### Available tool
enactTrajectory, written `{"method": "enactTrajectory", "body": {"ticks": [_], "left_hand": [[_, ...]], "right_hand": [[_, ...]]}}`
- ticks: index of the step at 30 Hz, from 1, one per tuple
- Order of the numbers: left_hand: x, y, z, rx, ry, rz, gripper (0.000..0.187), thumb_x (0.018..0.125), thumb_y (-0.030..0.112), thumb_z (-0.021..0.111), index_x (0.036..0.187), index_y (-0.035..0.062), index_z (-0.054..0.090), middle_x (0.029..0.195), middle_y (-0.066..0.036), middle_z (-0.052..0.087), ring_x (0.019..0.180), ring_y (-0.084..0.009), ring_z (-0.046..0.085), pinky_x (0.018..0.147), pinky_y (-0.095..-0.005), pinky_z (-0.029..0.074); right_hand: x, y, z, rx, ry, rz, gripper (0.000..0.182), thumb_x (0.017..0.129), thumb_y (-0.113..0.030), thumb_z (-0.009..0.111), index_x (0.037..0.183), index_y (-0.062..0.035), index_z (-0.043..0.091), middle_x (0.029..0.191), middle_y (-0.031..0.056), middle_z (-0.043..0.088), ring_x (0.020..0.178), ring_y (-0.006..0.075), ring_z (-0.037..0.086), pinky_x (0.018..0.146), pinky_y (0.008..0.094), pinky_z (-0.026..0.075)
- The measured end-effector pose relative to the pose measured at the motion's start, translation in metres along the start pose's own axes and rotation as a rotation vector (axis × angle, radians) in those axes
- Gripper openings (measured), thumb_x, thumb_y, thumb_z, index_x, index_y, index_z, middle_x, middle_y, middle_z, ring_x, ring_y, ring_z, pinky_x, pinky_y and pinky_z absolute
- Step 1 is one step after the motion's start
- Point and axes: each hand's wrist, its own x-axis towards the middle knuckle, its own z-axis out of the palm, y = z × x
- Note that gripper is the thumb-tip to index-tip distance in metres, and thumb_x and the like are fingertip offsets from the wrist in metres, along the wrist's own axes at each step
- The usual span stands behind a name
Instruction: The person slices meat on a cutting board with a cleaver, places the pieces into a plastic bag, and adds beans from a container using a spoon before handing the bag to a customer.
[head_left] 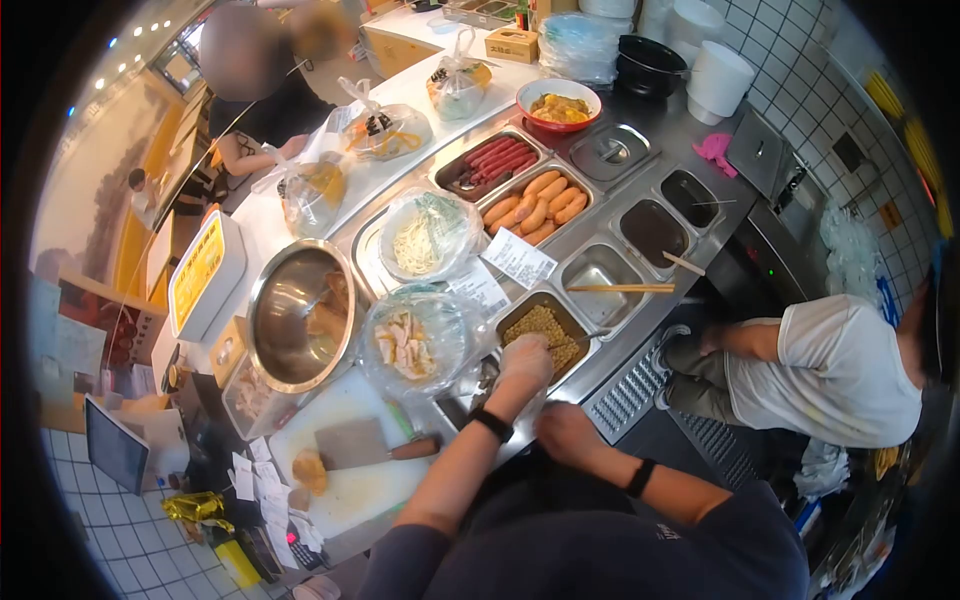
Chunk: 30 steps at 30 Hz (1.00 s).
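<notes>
My left hand [526, 364], in a clear plastic glove, reaches over the near left part of a metal pan [577, 371] of small yellow-green, bean-like grains [545, 328]. Its fingers are bent down, and what they hold, if anything, is hidden. A utensil handle [598, 334] sticks out at the pan's right. Close to my body at the counter's edge, my right hand [568, 436] is curled closed, its contents not visible. Left of the pan sits a plastic-bagged bowl [405, 345] with pale sliced food. Behind that stands another bagged bowl [420, 235] with noodles.
Pans of sausages [537, 205] and red sticks [497, 163] lie farther back. Chopsticks [620, 288] cross a metal pan. At left are a steel bowl [262, 320] and a cleaver [352, 445] on a cutting board [345, 490]. A co-worker [825, 370] stands at right; another person sits beyond the counter.
</notes>
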Motion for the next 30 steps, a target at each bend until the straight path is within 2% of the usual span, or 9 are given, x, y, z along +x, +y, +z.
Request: {"method": "enactTrajectory", "body": {"ticks": [5, 15, 17, 18, 19, 21, 24, 28, 30], "left_hand": [[0.079, 0.003, 0.059, 0.067, -0.037, -0.012, 0.017, 0.075, 0.013, 0.056, 0.088, 0.0072, 0.066, 0.096, -0.014, 0.064, 0.091, -0.0278, 0.063, 0.077, -0.0367, 0.051], [0.074, -0.002, 0.072, -0.066, 0.082, -0.071, 0.014, 0.079, 0.009, 0.054, 0.082, 0.0056, 0.067, 0.092, -0.017, 0.062, 0.086, -0.0291, 0.063, 0.074, -0.0376, 0.052], [0.09, -0.028, 0.105, -0.406, 0.085, -0.189, 0.01, 0.08, 0.006, 0.055, 0.083, 0.0057, 0.064, 0.087, -0.013, 0.061, 0.079, -0.0259, 0.061, 0.069, -0.0352, 0.052], [0.105, -0.049, 0.136, -0.9, 0.079, -0.315, 0.008, 0.08, 0.004, 0.056, 0.083, 0.0057, 0.063, 0.084, -0.011, 0.061, 0.075, -0.0243, 0.06, 0.067, -0.0341, 0.051], [0.106, -0.051, 0.133, -1.416, 0.098, -0.486, 0.006, 0.08, 0.003, 0.057, 0.083, 0.0057, 0.061, 0.081, -0.009, 0.06, 0.072, -0.0227, 0.059, 0.065, -0.0329, 0.051], [0.084, -0.034, 0.1, -1.808, 0.057, -0.564, 0.008, 0.08, 0.0, 0.062, 0.083, 0.0066, 0.059, 0.078, -0.006, 0.059, 0.067, -0.019, 0.057, 0.06, -0.0296, 0.05], [0.052, -0.012, 0.048, -1.979, 0.027, -0.614, 0.011, 0.079, 0.005, 0.067, 0.088, 0.005, 0.06, 0.079, -0.006, 0.06, 0.069, -0.0183, 0.058, 0.059, -0.0267, 0.047], [-0.009, -0.038, -0.023, -2.138, -0.041, -0.18, 0.017, 0.079, 0.006, 0.068, 0.094, 0.0029, 0.059, 0.08, -0.006, 0.061, 0.073, -0.0177, 0.06, 0.062, -0.0292, 0.051], [-0.034, -0.063, -0.047, -1.894, 0.274, -0.367, 0.016, 0.081, 0.007, 0.067, 0.094, 0.0018, 0.059, 0.078, -0.006, 0.06, 0.067, -0.0161, 0.059, 0.057, -0.0271, 0.051]], "right_hand": [[-0.024, 0.038, -0.085, -0.08, 0.244, 0.168, 0.013, 0.071, -0.006, 0.066, 0.081, -0.0031, 0.059, 0.083, 0.01, 0.057, 0.076, 0.0287, 0.055, 0.068, 0.0383, 0.044], [-0.04, 0.053, -0.11, -0.044, 0.236, 0.255, 0.01, 0.073, -0.004, 0.065, 0.081, -0.004, 0.059, 0.082, 0.0106, 0.058, 0.076, 0.0302, 0.056, 0.068, 0.0386, 0.045], [-0.034, 0.055, -0.112, -0.026, 0.26, 0.257, 0.01, 0.073, -0.004, 0.065, 0.081, -0.0041, 0.058, 0.082, 0.0114, 0.058, 0.076, 0.0307, 0.056, 0.067, 0.0387, 0.045], [-0.03, 0.056, -0.114, -0.018, 0.264, 0.251, 0.01, 0.073, -0.003, 0.064, 0.081, -0.004, 0.058, 0.082, 0.0117, 0.058, 0.076, 0.0309, 0.056, 0.067, 0.0388, 0.045], [-0.027, 0.059, -0.116, -0.01, 0.266, 0.243, 0.01, 0.073, -0.003, 0.064, 0.082, -0.004, 0.058, 0.083, 0.012, 0.058, 0.076, 0.0311, 0.056, 0.067, 0.0389, 0.045], [-0.021, 0.063, -0.117, -0.006, 0.279, 0.235, 0.01, 0.073, -0.003, 0.064, 0.082, -0.0039, 0.059, 0.083, 0.0117, 0.058, 0.077, 0.0306, 0.056, 0.068, 0.0384, 0.045], [-0.007, 0.065, -0.116, -0.011, 0.274, 0.225, 0.011, 0.072, -0.002, 0.065, 0.082, -0.0032, 0.06, 0.084, 0.0109, 0.056, 0.08, 0.0299, 0.054, 0.07, 0.0373, 0.044], [0.019, 0.056, -0.106, 0.003, 0.264, 0.144, 0.01, 0.073, -0.002, 0.064, 0.082, -0.0026, 0.06, 0.083, 0.0113, 0.057, 0.08, 0.0305, 0.055, 0.071, 0.0386, 0.044], [0.038, 0.048, -0.095, 0.058, 0.239, 0.096, 0.011, 0.074, -0.003, 0.064, 0.083, -0.0031, 0.058, 0.084, 0.0121, 0.057, 0.08, 0.0309, 0.055, 0.07, 0.0389, 0.045]]}}
